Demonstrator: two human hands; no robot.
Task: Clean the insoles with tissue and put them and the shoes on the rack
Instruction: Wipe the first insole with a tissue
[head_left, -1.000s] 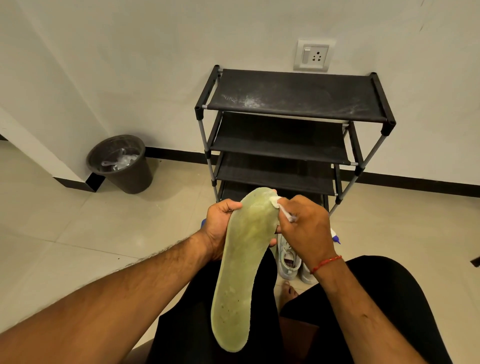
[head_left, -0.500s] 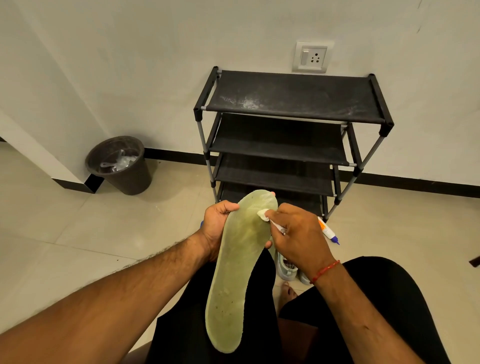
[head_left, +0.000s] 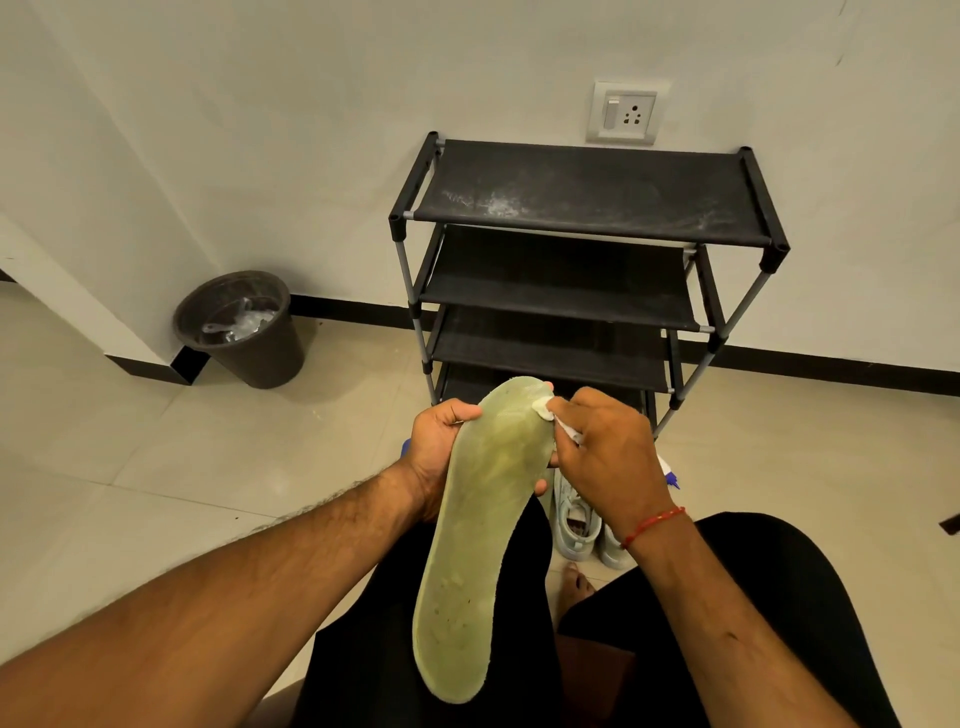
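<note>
Insole (head_left: 483, 519), pale green, is held lengthwise, toe end far, heel end nearest the camera. Left hand (head_left: 441, 457) grasps the forepart from the left edge, its grip closed round it: thumb on the upper face, fingertips showing at the right edge. Right hand (head_left: 608, 457) has its grip pinched on a small wad of tissue (head_left: 544, 410) and presses it to the insole's right toe edge. Pale shoes (head_left: 576, 519) stand on the floor (head_left: 156, 467) just below that hand. Black rack (head_left: 587, 192) stands beyond, dark bin (head_left: 244, 332) to its left.
</note>
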